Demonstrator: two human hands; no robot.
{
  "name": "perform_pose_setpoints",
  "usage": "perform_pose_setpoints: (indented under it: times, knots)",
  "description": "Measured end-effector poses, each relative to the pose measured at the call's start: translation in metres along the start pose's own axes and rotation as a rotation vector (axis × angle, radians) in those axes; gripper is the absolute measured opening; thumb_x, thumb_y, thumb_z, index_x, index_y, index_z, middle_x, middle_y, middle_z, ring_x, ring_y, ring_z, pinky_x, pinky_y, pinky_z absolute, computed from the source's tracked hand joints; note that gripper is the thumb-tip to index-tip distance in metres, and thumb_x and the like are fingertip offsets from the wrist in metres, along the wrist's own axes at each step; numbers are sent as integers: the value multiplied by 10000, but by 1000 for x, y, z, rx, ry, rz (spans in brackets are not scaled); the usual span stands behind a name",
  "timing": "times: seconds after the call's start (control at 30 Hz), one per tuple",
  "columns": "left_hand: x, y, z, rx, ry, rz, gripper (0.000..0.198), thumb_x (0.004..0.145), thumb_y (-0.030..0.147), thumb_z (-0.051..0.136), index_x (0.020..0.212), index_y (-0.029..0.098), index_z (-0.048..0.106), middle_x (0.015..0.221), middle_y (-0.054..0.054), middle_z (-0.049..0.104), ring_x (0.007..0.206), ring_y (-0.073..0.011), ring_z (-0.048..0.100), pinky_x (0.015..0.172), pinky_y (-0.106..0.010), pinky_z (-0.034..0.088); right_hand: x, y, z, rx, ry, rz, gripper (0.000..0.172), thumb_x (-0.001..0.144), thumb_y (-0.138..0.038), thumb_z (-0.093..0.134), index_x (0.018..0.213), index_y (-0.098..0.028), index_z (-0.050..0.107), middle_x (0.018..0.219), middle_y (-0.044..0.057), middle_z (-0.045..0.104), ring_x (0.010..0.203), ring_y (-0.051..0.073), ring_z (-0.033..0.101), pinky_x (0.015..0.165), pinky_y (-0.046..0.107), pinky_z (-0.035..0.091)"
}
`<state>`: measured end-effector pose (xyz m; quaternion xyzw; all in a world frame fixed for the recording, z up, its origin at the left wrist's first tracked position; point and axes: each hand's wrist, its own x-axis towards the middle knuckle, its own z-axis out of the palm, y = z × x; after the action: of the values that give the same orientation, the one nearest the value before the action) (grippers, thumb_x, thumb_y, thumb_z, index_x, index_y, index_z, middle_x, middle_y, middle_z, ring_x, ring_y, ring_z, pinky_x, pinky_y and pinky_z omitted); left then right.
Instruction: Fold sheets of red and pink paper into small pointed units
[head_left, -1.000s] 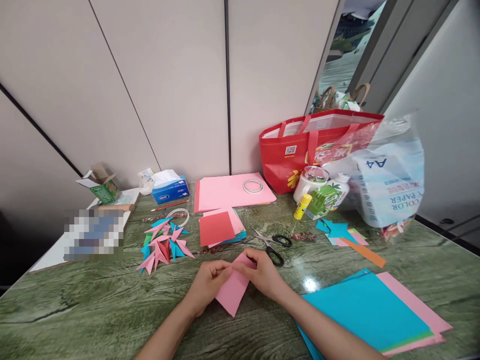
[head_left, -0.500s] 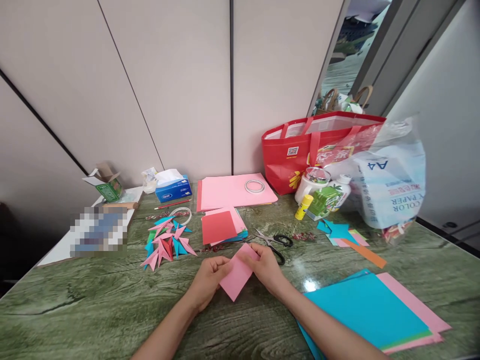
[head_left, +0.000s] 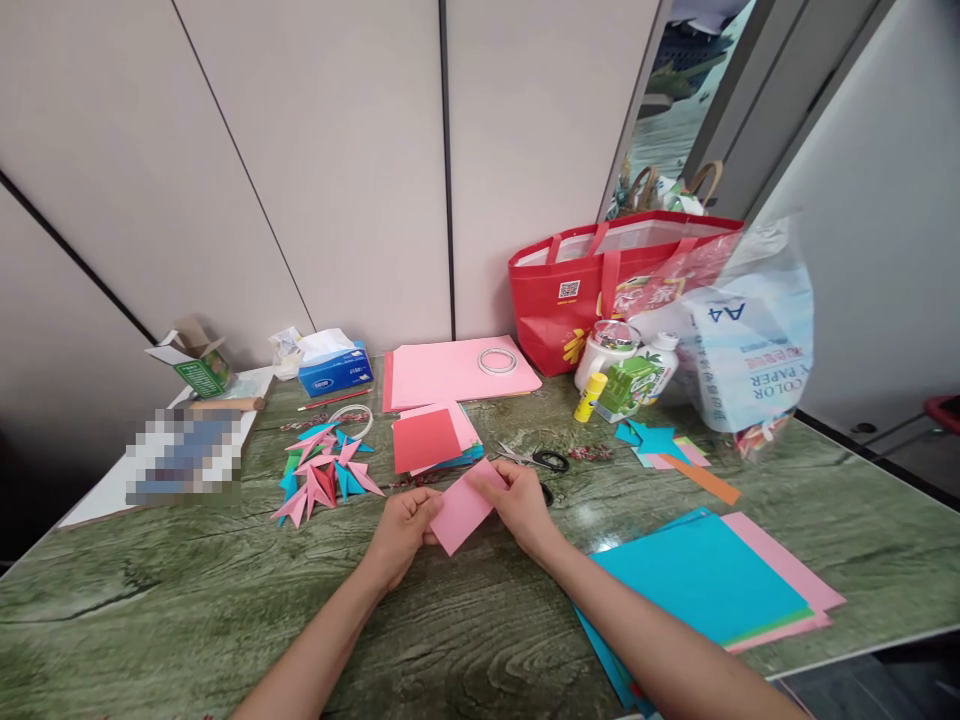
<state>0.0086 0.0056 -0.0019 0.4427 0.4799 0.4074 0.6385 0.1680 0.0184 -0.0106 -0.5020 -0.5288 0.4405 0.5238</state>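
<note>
A small piece of pink paper [head_left: 461, 512] is held above the table between both hands, tilted with one corner pointing down. My left hand [head_left: 403, 530] pinches its left corner between thumb and fingers. At the upper right corner my right hand [head_left: 523, 503] grips it, thumb lying on the front face. Just beyond the hands lie black-handled scissors [head_left: 550, 460], partly hidden behind my right hand. A stack of square papers with a red sheet [head_left: 426, 442] on top sits behind the pink paper. Folded pink, blue and green paper pieces [head_left: 322, 470] are heaped to the left.
Large coloured sheets with blue [head_left: 697, 575] on top lie under my right forearm. Toward the back stand a tissue box [head_left: 335, 372], a pink paper stack [head_left: 442, 370], a yellow glue stick [head_left: 590, 397], a red bag [head_left: 547, 310] and a plastic A4 paper pack [head_left: 750, 350]. Paper scraps [head_left: 652, 440] lie at right.
The pink paper has turned slightly, its lower corner now further left and higher in view. Both hands still hold it. The whole scene has shifted a little left and up with the camera.
</note>
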Motion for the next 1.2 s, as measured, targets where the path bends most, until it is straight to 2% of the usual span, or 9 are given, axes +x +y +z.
perform_pose_setpoints:
  times: [0.2,0.33,0.4,0.5,0.63,0.73,0.93,1.07,1.2]
  knots:
    - [0,2,1,-54,-9,-22,487,599,406,686,1006,149,612,627,9,615,528,-122,563,539,-279,491,2,4,-1,67,-9,12,267,673,-378,579,603,-121,550,520,-37,409,482,79,326,432,197,254]
    - [1,1,0,-3,11,-8,432,620,407,669,938,117,637,555,11,605,454,-118,554,472,-254,477,2,3,-2,76,-22,2,250,677,-362,586,633,-116,583,536,-24,465,486,87,371,430,196,279]
    - [1,0,-1,-18,15,4,434,642,414,649,959,118,623,547,5,617,449,-136,575,473,-269,483,1,0,-4,129,-47,-14,234,694,-342,579,783,-128,609,601,-8,525,509,100,419,429,196,314]
    - [0,2,-1,-72,-5,13,458,680,414,619,1034,127,572,593,-21,658,482,-168,615,506,-303,499,-1,-7,-6,237,-127,-33,420,708,-318,576,1105,-199,509,863,42,592,605,129,499,421,198,385]
    - [-1,6,-1,-128,-70,-25,381,696,414,610,909,99,609,575,-56,669,450,-162,610,482,-288,496,-5,-17,-8,302,-289,-82,491,667,-322,637,1132,-235,506,1102,58,529,754,160,535,467,211,446]
    - [-3,7,-1,-126,-159,-73,353,707,436,589,791,95,632,609,-89,680,470,-168,618,508,-307,507,-7,-19,-8,344,-388,-105,708,573,-283,730,1212,-253,426,1151,54,517,921,203,520,594,238,478]
    - [-5,8,3,143,-137,143,399,689,440,599,945,139,654,855,-97,690,690,-208,635,616,-316,512,-4,-13,-8,361,-294,-43,660,687,-274,643,1271,-262,335,1040,61,580,808,165,568,554,237,479]
    - [-5,7,1,91,-138,233,483,640,443,641,1035,166,619,1091,-112,621,967,-269,572,818,-365,460,-3,-11,-8,309,-254,-10,708,666,-268,661,1285,-237,319,1005,67,606,879,189,575,672,300,496]
    - [-4,6,-1,17,-231,197,622,560,262,750,1141,190,538,1116,-109,605,1001,-263,560,904,-401,396,-4,-10,-7,344,-293,17,764,655,-266,675,1305,-238,275,1062,82,599,948,211,569,768,369,482]
